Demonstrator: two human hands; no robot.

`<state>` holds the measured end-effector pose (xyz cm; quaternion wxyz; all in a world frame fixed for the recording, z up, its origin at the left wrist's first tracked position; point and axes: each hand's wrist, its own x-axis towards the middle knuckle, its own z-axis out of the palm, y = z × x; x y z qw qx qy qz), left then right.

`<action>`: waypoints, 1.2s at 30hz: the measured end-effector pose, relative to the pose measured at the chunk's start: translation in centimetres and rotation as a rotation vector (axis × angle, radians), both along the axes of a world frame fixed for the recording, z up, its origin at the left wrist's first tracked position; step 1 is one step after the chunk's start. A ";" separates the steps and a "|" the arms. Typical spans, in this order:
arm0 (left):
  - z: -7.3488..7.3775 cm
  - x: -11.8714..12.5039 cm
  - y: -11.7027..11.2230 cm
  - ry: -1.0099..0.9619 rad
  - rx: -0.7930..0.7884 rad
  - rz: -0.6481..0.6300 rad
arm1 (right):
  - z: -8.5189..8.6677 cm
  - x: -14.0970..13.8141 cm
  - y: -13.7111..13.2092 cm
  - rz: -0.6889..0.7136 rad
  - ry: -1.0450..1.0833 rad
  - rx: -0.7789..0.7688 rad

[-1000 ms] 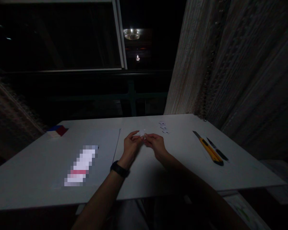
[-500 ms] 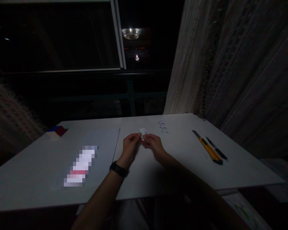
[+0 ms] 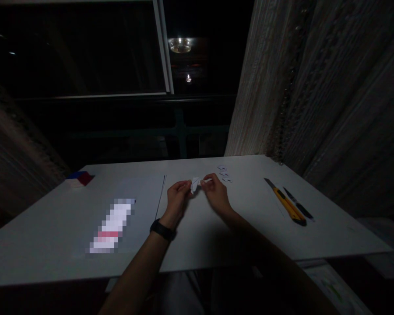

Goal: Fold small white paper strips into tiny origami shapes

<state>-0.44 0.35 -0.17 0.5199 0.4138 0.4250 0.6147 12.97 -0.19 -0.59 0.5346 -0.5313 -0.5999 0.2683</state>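
Between my hands, above the middle of the table, is a small white folded piece of paper with a crease line across it. My left hand, a dark watch on its wrist, pinches the paper's left edge. On the other side my right hand has thumb and forefinger closed at the paper's right corner. Just beyond that hand, three small folded paper pieces with dark marks lie in a slanting row.
A yellow utility knife and a dark pen-like knife lie at right on the white table. At left are paper sheets with a pixelated bright strip, and a multicoloured cube. A curtain hangs behind.
The paper has opened out a little and turned between my fingers. My right hand has shifted slightly right, from over the paper to its right corner. My left hand stays nearly in place.
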 end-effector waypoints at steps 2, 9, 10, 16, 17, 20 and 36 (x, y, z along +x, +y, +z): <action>0.1 0.0 -0.1 0.019 -0.007 -0.020 | 0.5 0.5 0.0 0.062 -0.066 0.027; 0.2 0.0 -0.4 0.059 -0.034 -0.105 | 0.7 0.8 0.4 0.305 -0.118 -0.024; 0.2 0.0 -0.4 0.060 -0.030 -0.109 | 0.7 0.8 0.4 0.304 -0.106 -0.030; 0.1 0.1 -0.3 0.055 -0.010 -0.109 | 0.4 0.5 0.5 0.335 -0.028 -0.100; 0.1 0.1 -0.3 0.054 -0.008 -0.111 | 0.4 0.5 0.5 0.336 -0.020 -0.103; 0.2 0.1 -0.3 0.065 0.003 -0.105 | 0.3 0.4 0.5 0.341 -0.005 -0.096; 0.3 0.1 -0.5 0.132 0.029 -0.098 | 0.1 0.1 0.5 0.340 0.020 -0.101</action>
